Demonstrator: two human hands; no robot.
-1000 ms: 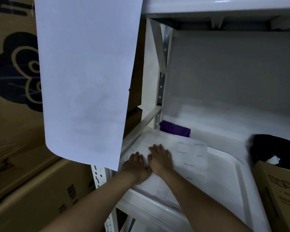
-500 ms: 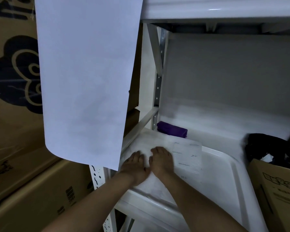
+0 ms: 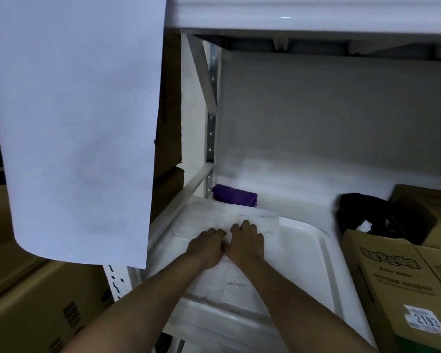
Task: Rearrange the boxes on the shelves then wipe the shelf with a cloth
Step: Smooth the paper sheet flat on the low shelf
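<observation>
My left hand [image 3: 207,247] and right hand [image 3: 245,240] lie side by side, touching, on a flat white package [image 3: 224,253] at the left end of the shelf [image 3: 308,261]. Each grip looks bent at the knuckles, fingertips pressing into the top of the package; whether they pinch it I cannot tell. Right of it stands a cardboard box [image 3: 395,289], with a black bag [image 3: 374,215] behind. Farther back, touching the package's far edge, lies the purple cloth [image 3: 234,198] in the left corner. If I push the package deeper, I judge it would shove the cloth against the wall and bury it before wiping.
</observation>
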